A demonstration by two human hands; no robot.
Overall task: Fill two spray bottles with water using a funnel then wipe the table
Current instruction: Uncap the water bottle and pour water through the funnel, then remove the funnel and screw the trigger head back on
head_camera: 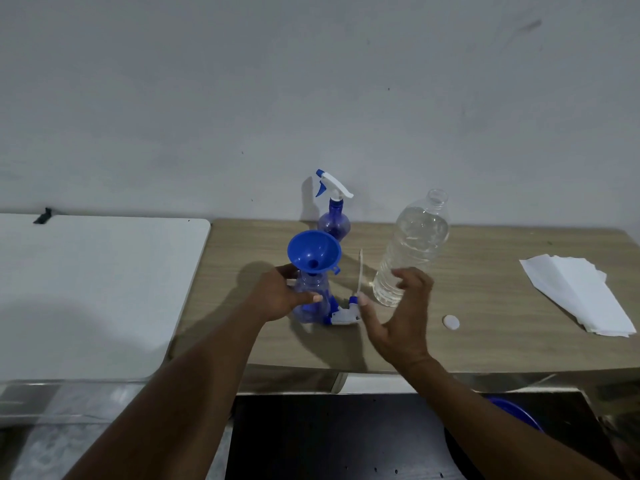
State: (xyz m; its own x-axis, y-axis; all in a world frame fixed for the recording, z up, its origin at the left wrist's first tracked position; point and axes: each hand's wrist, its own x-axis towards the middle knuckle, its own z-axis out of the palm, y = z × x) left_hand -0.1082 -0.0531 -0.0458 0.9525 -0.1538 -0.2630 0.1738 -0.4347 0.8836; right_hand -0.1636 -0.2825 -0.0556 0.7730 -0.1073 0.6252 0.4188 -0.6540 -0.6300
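Observation:
A blue funnel [314, 251] sits in the neck of an uncapped blue spray bottle [311, 308] on the wooden table [485, 341]. My left hand [282, 294] grips that bottle's body. Its spray head with dip tube [344, 315] lies on the table just to the right. My right hand [403, 315] is spread wide beside an uncapped clear water bottle [414, 247], fingers near its lower part without gripping it. A second blue spray bottle [334, 216] with its trigger head on stands at the back by the wall.
A white bottle cap [451, 322] lies right of my right hand. Folded white paper towels [581, 294] rest at the table's right end. A white table [86, 289] adjoins on the left. A blue basin [516, 412] shows below the front edge.

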